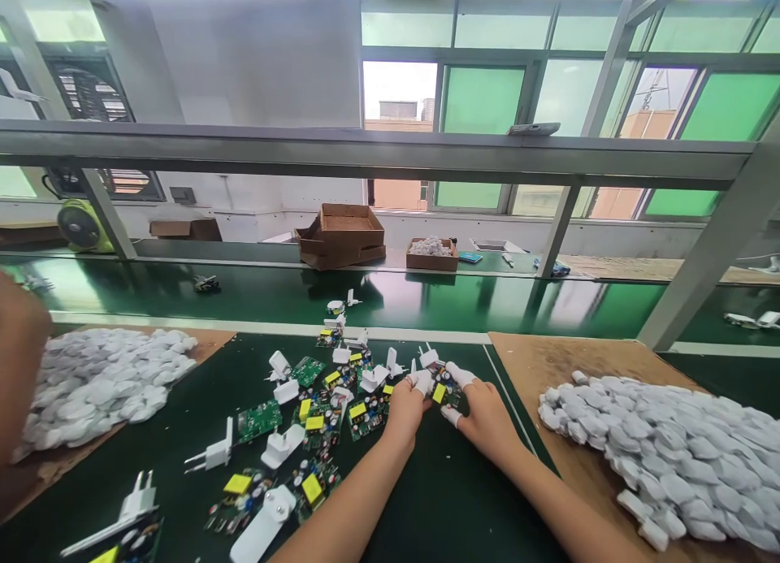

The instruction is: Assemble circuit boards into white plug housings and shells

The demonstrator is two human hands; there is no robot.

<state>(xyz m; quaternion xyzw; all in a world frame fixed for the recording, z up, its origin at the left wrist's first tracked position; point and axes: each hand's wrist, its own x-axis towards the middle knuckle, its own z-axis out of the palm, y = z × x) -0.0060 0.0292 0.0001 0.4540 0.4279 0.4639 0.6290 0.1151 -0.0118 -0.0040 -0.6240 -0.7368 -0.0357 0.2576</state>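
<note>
- Circuit boards [260,421]: green faces with a slight sheen
- White plug pieces [283,445]: smooth plastic, metal prongs [198,467]
- Desk [451,498]: smooth, matt dark green
- Strip behind it [274,295]: glossy, reflective green
- Brown panels [517,368]: matt, stained, wood-like
- Boxes [353,219]: matt cardboard
- Overhead rail [305,147]: smooth grey metal

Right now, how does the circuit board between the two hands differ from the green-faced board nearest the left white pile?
The held board is between the left hand and the right hand; the green-faced board lies on the table, untouched.

The held board shows a yellow block among other components; the green-faced board shows a mostly plain green side, no yellow block.

Both are circuit boards.
</note>
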